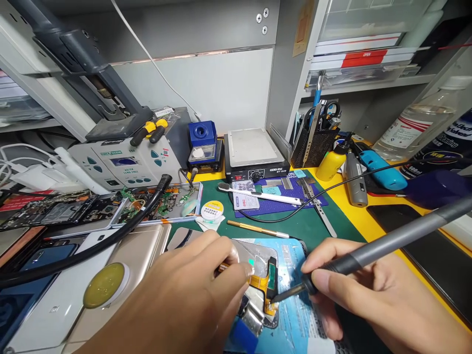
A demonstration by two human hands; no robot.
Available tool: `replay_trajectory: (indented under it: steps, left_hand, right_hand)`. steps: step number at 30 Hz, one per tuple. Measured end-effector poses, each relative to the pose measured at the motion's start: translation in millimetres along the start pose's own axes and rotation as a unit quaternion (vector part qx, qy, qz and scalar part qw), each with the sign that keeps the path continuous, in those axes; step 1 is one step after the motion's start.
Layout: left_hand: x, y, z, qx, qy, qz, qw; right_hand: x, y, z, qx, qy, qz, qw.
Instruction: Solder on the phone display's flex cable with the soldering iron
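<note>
A: The grey soldering pen with the dark pointed tip is in the right hand. The fingers are closed around it like you hold a pencil. The left hand presses down on the small metal phone part with the orange bendy strip and pinches a thin brown stick against it.

B: Which way does the pen point?

A: Its long line runs from the upper right, where the grey handle is high, down to the lower left. The tip points left and a bit down, right at the black edge of the orange strip. It looks like it is touching, or almost.

B: So what step is this?

A: I think it is the hot-tip part, working on one tiny spot. The next move needs a very steady hand and only a small push.

B: Where does the part lie?

A: On a light blue sheet, on the green mat. Farther out I see a thin gold stick, a round yellow pot on a gold phone back, and a black hot plate at the back.
</note>
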State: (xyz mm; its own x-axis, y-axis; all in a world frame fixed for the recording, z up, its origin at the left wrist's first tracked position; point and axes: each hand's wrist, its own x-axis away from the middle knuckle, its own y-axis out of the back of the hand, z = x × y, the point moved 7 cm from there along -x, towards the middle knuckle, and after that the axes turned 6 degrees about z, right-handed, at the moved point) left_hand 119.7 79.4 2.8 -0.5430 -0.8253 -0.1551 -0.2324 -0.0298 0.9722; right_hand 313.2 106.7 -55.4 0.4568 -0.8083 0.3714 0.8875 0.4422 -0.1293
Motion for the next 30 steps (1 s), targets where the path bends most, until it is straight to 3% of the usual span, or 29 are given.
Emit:
replay_trajectory:
  steps: [30]
  left_hand:
    - [1.2, -1.8, -0.3, -0.007, -0.015, -0.020, 1.000]
  right_hand:
    - [0.0, 6.9, -7.8, -0.029, 0.003, -0.021, 0.999]
